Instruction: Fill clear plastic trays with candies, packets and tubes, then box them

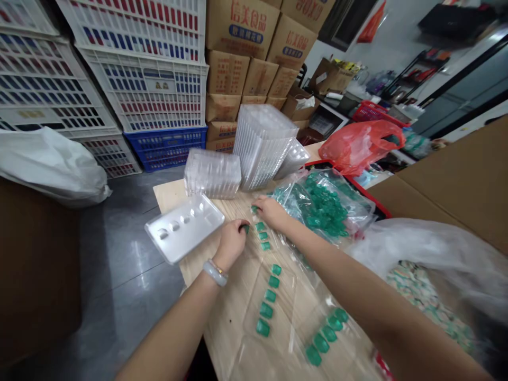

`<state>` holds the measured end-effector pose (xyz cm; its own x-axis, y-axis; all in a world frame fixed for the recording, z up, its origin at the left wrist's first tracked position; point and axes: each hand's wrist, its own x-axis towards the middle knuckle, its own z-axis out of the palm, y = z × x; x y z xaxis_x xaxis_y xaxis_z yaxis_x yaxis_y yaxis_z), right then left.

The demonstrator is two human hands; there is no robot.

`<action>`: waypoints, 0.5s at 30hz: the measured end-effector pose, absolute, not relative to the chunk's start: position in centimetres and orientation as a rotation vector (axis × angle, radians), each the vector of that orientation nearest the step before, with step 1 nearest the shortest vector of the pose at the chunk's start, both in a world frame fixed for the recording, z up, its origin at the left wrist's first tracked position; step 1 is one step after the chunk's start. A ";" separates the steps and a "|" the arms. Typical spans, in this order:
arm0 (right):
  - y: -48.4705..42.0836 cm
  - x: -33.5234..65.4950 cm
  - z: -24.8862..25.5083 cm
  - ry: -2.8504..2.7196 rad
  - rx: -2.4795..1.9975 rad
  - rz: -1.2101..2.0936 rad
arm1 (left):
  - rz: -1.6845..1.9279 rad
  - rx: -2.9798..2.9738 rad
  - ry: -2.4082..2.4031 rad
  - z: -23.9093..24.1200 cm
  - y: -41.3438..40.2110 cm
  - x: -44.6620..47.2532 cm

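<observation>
My left hand is closed round a small dark green piece that pokes out by the thumb. The fingers of my right hand pinch another green piece at the far end of a row. Nearer me in that row lie several translucent green pieces in a clear plastic tray. Two more clear trays hold rows too: one in the middle, with a green piece near its centre, and one at the lower right, with a green piece. Left of my left hand sits a clear tray with moulded hollows.
Stacked clear trays stand at the table's far end beside a shorter stack. A plastic bag of green pieces lies to the right, before a red bag. Crates and cartons line the back.
</observation>
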<state>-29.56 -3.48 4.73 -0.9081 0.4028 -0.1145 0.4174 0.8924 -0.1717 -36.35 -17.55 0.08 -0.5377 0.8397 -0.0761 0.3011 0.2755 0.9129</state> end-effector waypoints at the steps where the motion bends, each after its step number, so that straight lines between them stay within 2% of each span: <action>1: -3.3 -29.5 4.8 2.960 0.588 -0.267 | 1.235 1.030 1.987 0.0 -17.6 -36.4; 11: -3.4 -30.2 4.4 2.835 0.463 0.068 | 1.227 1.085 1.981 -0.1 -17.5 -36.3; 15: -3.6 -29.8 4.7 2.902 0.392 -0.052 | 1.319 1.020 1.967 0.0 -17.4 -36.3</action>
<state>-29.82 -3.55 4.75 -0.9421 0.2586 -0.2135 0.2661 0.9639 -0.0067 -36.27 -17.44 0.04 -0.5568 0.8300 -0.0334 0.2841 0.2281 0.9313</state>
